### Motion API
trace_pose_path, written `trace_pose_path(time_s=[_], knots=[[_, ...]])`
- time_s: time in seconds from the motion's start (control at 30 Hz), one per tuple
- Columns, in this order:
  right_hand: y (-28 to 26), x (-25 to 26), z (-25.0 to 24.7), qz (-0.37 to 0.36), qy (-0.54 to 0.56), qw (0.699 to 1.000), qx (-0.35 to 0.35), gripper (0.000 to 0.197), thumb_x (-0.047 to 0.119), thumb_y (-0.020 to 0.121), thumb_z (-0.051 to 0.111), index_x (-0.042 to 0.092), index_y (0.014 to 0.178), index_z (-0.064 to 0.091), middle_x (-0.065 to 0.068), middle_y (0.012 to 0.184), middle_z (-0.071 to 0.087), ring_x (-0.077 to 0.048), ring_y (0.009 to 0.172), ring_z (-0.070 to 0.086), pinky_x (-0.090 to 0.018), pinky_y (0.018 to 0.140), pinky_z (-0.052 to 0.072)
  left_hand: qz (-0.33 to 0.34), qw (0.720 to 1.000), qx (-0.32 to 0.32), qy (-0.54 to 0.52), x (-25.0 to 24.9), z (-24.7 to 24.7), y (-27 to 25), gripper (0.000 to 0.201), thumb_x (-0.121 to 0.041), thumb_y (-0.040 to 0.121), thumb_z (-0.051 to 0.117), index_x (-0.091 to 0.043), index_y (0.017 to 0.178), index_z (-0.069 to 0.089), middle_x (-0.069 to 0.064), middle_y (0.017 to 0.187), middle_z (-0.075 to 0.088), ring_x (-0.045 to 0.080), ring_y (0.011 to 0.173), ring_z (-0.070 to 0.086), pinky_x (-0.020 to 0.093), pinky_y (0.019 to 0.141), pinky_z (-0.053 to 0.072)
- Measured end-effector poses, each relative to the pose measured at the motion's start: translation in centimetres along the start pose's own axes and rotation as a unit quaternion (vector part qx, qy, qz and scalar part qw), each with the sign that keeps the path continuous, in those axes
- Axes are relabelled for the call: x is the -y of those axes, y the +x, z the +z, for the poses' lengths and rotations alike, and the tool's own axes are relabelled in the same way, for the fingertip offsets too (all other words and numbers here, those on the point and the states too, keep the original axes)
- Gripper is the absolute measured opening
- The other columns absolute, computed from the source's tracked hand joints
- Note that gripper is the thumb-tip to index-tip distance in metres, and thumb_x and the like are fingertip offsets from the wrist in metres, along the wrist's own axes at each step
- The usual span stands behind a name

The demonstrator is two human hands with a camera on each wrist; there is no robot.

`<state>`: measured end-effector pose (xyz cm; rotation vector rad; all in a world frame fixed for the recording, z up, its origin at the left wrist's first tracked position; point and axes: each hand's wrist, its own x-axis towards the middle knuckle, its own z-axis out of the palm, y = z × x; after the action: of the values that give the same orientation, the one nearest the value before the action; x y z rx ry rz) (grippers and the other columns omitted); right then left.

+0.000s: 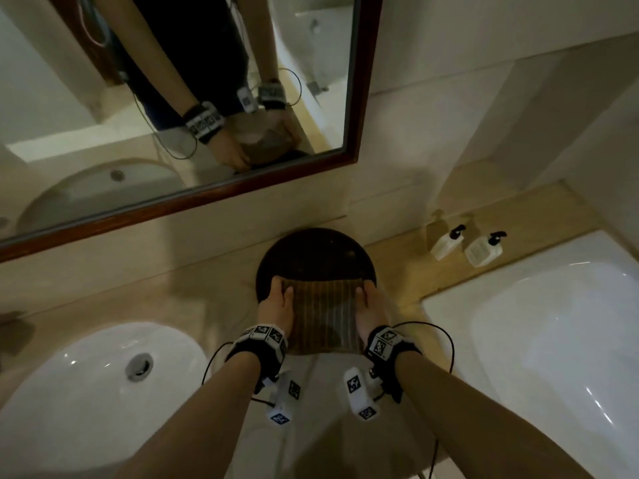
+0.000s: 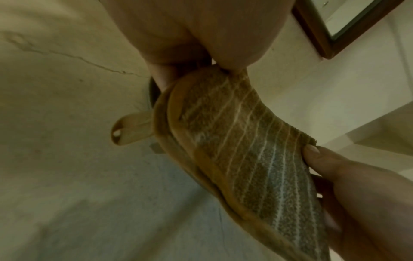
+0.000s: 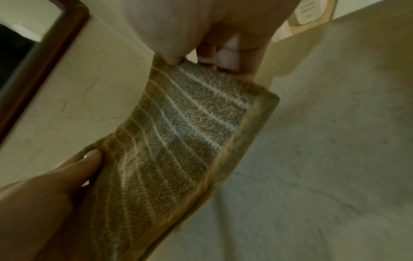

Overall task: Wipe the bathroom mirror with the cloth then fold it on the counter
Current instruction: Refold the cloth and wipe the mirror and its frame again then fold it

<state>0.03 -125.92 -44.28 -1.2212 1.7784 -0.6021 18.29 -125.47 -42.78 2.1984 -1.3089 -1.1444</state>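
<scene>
Thumbs on top and fingers beneath, the left hand (image 1: 276, 300) and right hand (image 1: 370, 305) each pinch a side edge of one cloth (image 1: 323, 314), brown with thin pale stripes and a tan hem, held over a dark round tray (image 1: 311, 250) on the counter (image 1: 207, 281). One mirror (image 1: 173, 98), one sink (image 1: 86, 375), two white pump bottles (image 1: 466, 245), labels unreadable

The cloth (image 1: 323, 314) is brown with thin pale stripes and a plain tan border. It is folded into layers and held flat between 2 hands, above the counter (image 1: 193, 299) and partly over a dark round tray. The mirror (image 1: 166, 108) has a dark wooden frame and hangs on the wall behind the counter.
</scene>
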Motion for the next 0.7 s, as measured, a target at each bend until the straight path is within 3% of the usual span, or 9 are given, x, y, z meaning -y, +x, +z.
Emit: trace_pose_path(time_s=[0.1,0.23,0.37,0.43,0.53,0.63,0.7], knots=[[1.8,0.5,0.1,0.006,0.001,1.0,0.021,0.04,0.033,0.104,0.03,0.016,0.138,0.042,-0.018,0.126,0.057,-0.035,0.111,0.055,-0.038,0.091,0.044,-0.021,1.0,-0.006,-0.01,0.3,0.3,1.9,0.037,-0.034,0.103,0.031,-0.021,0.138,0.031,0.022,0.098,0.062,0.035,0.079,0.062,0.035,0.066,0.049],[4.9,0.4,1.2,0.012,-0.014,0.999,0.035,0.042,0.037,0.103,0.03,0.023,0.141,0.04,-0.012,0.121,0.059,-0.034,0.109,0.057,-0.032,0.09,0.045,-0.031,0.999,-0.009,-0.018,0.7,0.5,4.3,0.023,-0.036,0.102,0.031,-0.027,0.122,0.035,0.02,0.089,0.064,0.035,0.074,0.063,0.044,0.068,0.053],[7.2,0.1,1.8,0.013,-0.062,0.997,0.04,0.038,0.038,0.102,0.03,0.027,0.137,0.043,-0.009,0.106,0.065,-0.024,0.082,0.06,-0.029,0.069,0.047,-0.025,0.999,-0.019,-0.016,0.9,0.9,6.3,0.013,-0.035,0.101,0.035,-0.03,0.112,0.035,0.02,0.079,0.062,0.036,0.067,0.062,0.047,0.064,0.054],[7.8,0.2,1.9,0.013,-0.075,0.996,0.037,0.034,0.037,0.102,0.03,0.028,0.13,0.045,-0.011,0.093,0.065,-0.024,0.072,0.061,-0.031,0.061,0.047,-0.02,1.0,-0.018,-0.008,0.7,0.9,7.0,0.012,-0.033,0.101,0.035,-0.028,0.111,0.036,0.016,0.074,0.059,0.033,0.063,0.06,0.039,0.058,0.051],[8.5,0.9,1.8,-0.004,-0.118,0.992,0.035,0.026,0.034,0.101,0.031,0.024,0.12,0.047,-0.012,0.076,0.06,-0.029,0.063,0.06,-0.034,0.051,0.045,-0.016,0.999,-0.019,0.022,0.6,0.9,8.2,0.012,-0.032,0.101,0.035,-0.025,0.111,0.037,0.01,0.065,0.052,0.027,0.054,0.052,0.027,0.048,0.037],[8.6,1.5,1.7,-0.013,-0.18,0.983,0.041,0.028,0.032,0.103,0.029,0.023,0.124,0.043,-0.007,0.071,0.054,-0.026,0.062,0.057,-0.028,0.047,0.037,0.002,0.998,-0.026,0.063,0.7,1.3,8.9,0.015,-0.031,0.101,0.035,-0.022,0.112,0.038,0.008,0.063,0.052,0.027,0.052,0.052,0.028,0.047,0.037],[8.9,1.7,1.8,-0.031,-0.218,0.975,0.041,0.03,0.031,0.103,0.027,0.02,0.128,0.041,-0.007,0.074,0.055,-0.027,0.066,0.058,-0.03,0.05,0.039,0.021,0.995,-0.034,0.087,0.7,1.5,9.2,0.017,-0.029,0.101,0.035,-0.019,0.114,0.039,0.007,0.062,0.052,0.026,0.051,0.051,0.029,0.048,0.039]])
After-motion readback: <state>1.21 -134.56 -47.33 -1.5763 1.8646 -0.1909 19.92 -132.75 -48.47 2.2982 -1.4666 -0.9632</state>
